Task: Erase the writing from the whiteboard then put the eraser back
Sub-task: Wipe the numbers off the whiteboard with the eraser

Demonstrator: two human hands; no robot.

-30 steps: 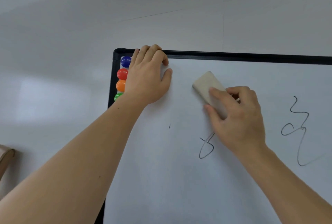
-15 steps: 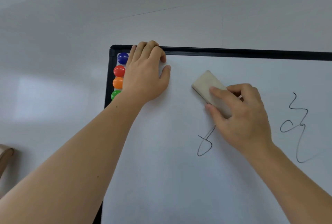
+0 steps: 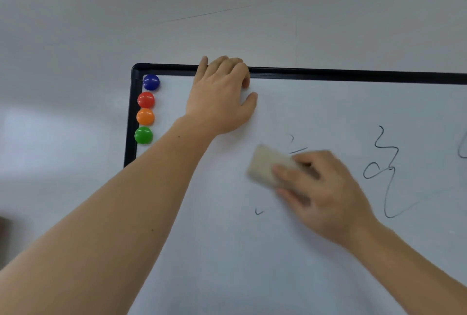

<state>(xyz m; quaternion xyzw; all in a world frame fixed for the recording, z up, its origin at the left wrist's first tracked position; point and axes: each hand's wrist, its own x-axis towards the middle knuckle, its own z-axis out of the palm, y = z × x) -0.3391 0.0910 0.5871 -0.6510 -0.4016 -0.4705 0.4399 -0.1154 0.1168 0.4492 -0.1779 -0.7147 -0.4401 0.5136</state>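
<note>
A black-framed whiteboard (image 3: 227,251) fills the lower right of the head view. My right hand (image 3: 321,196) presses a beige felt eraser (image 3: 265,165) flat against it, left of centre; both are motion-blurred. A small tick of ink (image 3: 259,211) lies below the eraser and faint strokes (image 3: 297,149) lie above it. A looping black scribble (image 3: 384,170) is to the right of my hand. My left hand (image 3: 222,97) rests against the board's top edge, its fingers curled over the frame.
Blue (image 3: 151,82), red (image 3: 145,100), orange (image 3: 145,116) and green (image 3: 143,135) magnets stick in a column at the board's top left corner. More writing (image 3: 462,148) starts at the right edge. A pale wall (image 3: 227,11) is above and to the left.
My right hand has swept the eraser down and left over the loop below it, leaving only a small tick. My left hand has shifted right along the top frame, uncovering the magnets.
</note>
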